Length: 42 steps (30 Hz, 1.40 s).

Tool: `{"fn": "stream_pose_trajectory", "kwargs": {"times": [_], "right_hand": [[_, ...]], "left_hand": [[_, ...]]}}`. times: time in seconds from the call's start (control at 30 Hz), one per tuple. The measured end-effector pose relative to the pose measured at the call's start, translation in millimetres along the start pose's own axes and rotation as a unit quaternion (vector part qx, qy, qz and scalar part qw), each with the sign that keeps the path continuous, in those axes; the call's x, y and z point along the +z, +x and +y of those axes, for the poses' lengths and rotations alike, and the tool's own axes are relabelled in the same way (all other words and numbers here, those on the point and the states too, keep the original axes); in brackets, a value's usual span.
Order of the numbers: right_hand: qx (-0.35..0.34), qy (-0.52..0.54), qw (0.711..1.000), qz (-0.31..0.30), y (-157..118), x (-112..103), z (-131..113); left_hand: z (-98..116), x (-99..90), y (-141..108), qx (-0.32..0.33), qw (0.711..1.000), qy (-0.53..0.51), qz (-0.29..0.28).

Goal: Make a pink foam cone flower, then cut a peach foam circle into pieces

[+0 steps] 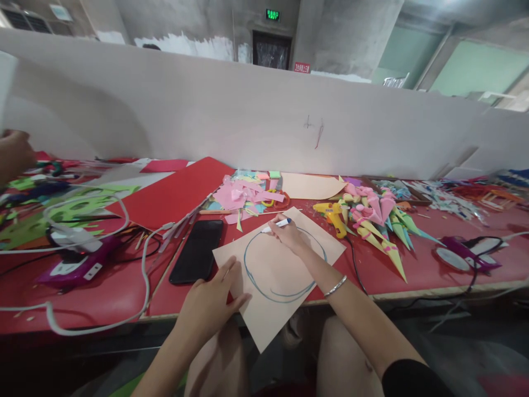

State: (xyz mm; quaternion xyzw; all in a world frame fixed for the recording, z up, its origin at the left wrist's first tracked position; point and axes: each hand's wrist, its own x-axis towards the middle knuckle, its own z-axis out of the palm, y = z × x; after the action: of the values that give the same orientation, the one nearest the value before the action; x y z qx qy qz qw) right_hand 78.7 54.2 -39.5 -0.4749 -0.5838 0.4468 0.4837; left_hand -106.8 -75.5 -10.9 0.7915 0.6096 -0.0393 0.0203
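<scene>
A cream sheet of paper (264,325) lies turned on the red table, one corner hanging past the front edge. On it is a large, roughly round blue line (248,270). My right hand (286,231) grips a white marker with a blue end (276,225), held low over the upper part of that line. The marker's tip seems to be at or near the paper. With fingers apart, my left hand (217,292) rests on the sheet's left edge. A black phone (197,251) lies just left of the paper.
A yellow glue gun (332,216) and pastel paper cones (382,220) sit right of the sheet. Pink paper scraps (239,193) and red card (177,193) lie behind. Purple power strips (82,264) trail cables at both sides. Another person's hand (15,154) shows far left.
</scene>
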Motion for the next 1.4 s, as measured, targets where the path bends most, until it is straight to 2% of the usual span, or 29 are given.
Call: {"fn": "stream_pose_trajectory", "kwargs": {"times": [0.5, 0.77, 1.4], "right_hand": [[-0.027, -0.049, 0.996, 0.071, 9, -22, 13], [-0.018, -0.076, 0.990, 0.117, 5, -34, 13], [-0.009, -0.136, 0.971, 0.197, -6, -49, 17]], "left_hand": [[-1, 1.1, 0, -0.004, 1.000, -0.008, -0.004], [-1, 2.7, 0, 0.004, 1.000, -0.006, 0.012], [-1, 0.7, 0, 0.001, 1.000, 0.003, 0.005]]}}
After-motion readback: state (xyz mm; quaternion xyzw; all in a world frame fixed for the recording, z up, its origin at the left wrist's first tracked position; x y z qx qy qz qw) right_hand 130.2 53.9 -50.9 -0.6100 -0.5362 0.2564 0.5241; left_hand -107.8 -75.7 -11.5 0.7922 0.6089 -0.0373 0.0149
